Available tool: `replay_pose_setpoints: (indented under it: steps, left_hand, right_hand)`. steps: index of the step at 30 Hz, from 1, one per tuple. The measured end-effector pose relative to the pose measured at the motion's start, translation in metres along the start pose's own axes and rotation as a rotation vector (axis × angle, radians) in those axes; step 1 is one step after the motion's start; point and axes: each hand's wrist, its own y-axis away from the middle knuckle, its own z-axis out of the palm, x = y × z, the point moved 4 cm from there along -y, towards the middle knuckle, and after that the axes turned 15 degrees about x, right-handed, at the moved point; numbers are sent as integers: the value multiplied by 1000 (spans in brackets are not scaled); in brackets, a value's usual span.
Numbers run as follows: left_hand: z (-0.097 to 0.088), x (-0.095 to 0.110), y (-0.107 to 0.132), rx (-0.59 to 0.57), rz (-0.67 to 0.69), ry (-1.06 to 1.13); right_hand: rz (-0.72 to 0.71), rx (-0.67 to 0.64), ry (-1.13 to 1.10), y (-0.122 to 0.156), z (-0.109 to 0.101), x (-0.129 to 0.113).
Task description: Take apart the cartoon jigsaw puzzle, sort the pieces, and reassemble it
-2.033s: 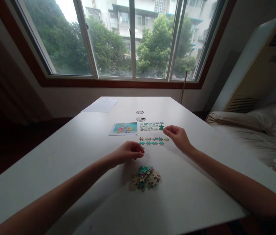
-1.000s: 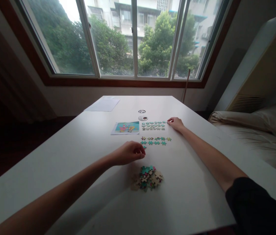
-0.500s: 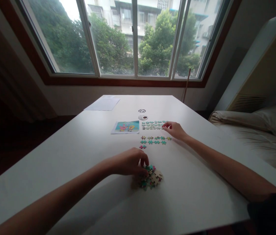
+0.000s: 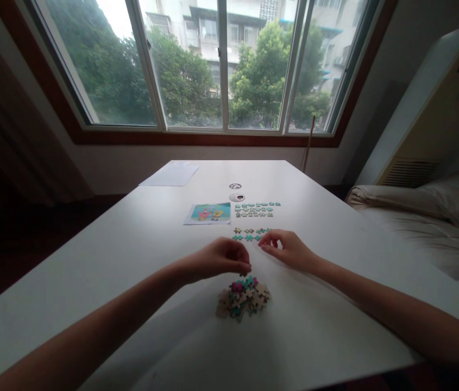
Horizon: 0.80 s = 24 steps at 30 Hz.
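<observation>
My left hand (image 4: 225, 255) is closed in a pinch on a small puzzle piece (image 4: 244, 273), just above the pile. Below it lies a heap of loose jigsaw pieces (image 4: 247, 300), some green or pink side up, others showing plain beige backs. My right hand (image 4: 288, 248) hovers at the right end of the nearer rows of puzzle pieces (image 4: 249, 238), partly hiding them. Its fingers are loosely curved, with a gap inside the curl and no piece visible between them. Farther off, several green pieces (image 4: 253, 209) lie in neat rows.
A printed cartoon picture (image 4: 208, 213) lies left of the far rows. Two round items, the nearer a disc (image 4: 237, 197), are behind them on the white table (image 4: 111, 260). White paper (image 4: 170, 175) lies at the far left corner. A pale sofa (image 4: 416, 212) stands to the right.
My right hand has come back from the far rows toward me. My left hand has risen off the pile with a puzzle piece, and a pink piece now shows on the heap.
</observation>
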Motion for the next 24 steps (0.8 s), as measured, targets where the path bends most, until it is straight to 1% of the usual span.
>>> replay_pose_setpoints:
  steps: [2,4,6,9,18,22,24]
  left_hand:
    - [-4,-7,-5,148,-102,217]
    - [-8,-14,-9,281,-176,363]
    - [-8,-20,-11,352,-212,438]
    - [-4,-22,-11,374,-217,467]
    - [9,-22,-10,366,-186,469]
    - [8,-22,-10,359,-175,418]
    - [3,-23,-11,354,-172,378]
  right_hand:
    - [-14,-6,-19,3,0,-9]
    - [-28,-7,-50,6,0,-17]
    - [-27,7,-75,9,0,-22]
    - [0,53,-80,11,1,-23]
    - [64,144,-46,10,3,-20]
    - [52,138,-73,11,4,-19]
    - [68,166,-73,7,0,-14]
